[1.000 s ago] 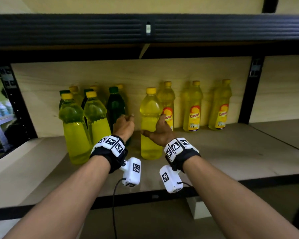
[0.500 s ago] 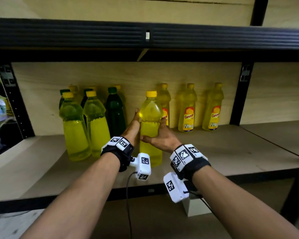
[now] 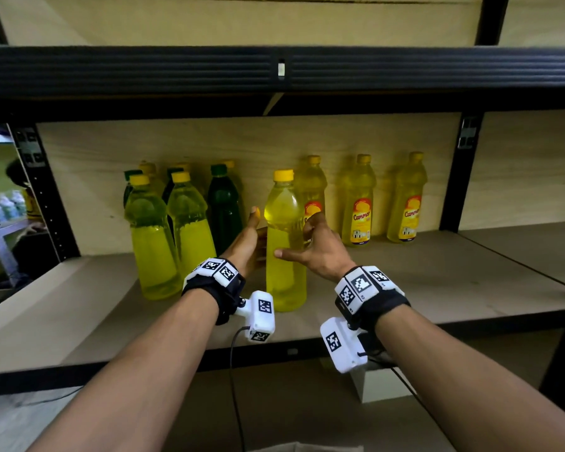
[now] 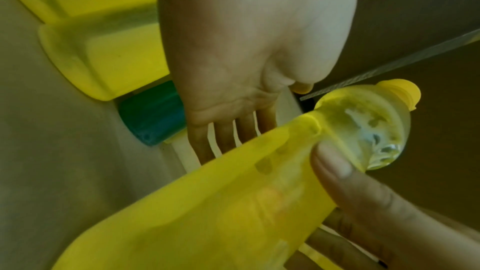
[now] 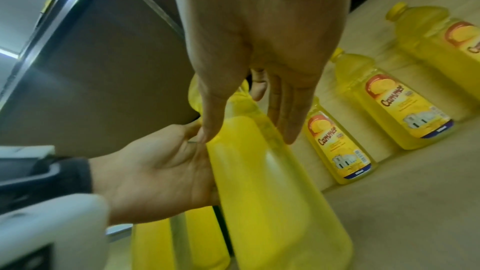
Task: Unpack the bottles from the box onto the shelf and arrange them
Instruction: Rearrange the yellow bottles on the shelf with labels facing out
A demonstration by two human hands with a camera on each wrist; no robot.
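A clear bottle of yellow liquid with a yellow cap (image 3: 286, 282) (image 4: 207, 202) (image 5: 272, 192) stands upright near the middle of the shelf board (image 3: 437, 282). My left hand (image 3: 248, 236) (image 4: 246, 48) (image 5: 161, 171) lies flat against its left side, fingers straight. My right hand (image 3: 320, 252) (image 5: 259, 28) grips its right side, with the thumb (image 4: 337, 171) across the front and the fingers reaching round behind it.
Left of the held bottle stand two yellow-green bottles (image 3: 154, 243) and a dark green bottle (image 3: 224, 210), with more behind. Three labelled yellow bottles (image 3: 359, 210) (image 5: 389, 110) line the back wall on the right. The upper shelf beam (image 3: 281, 70) hangs overhead.
My left hand has opened from a loose curl and come flat against the bottle. My right hand has wrapped round the bottle's other side. The bottle stands in about the same spot.
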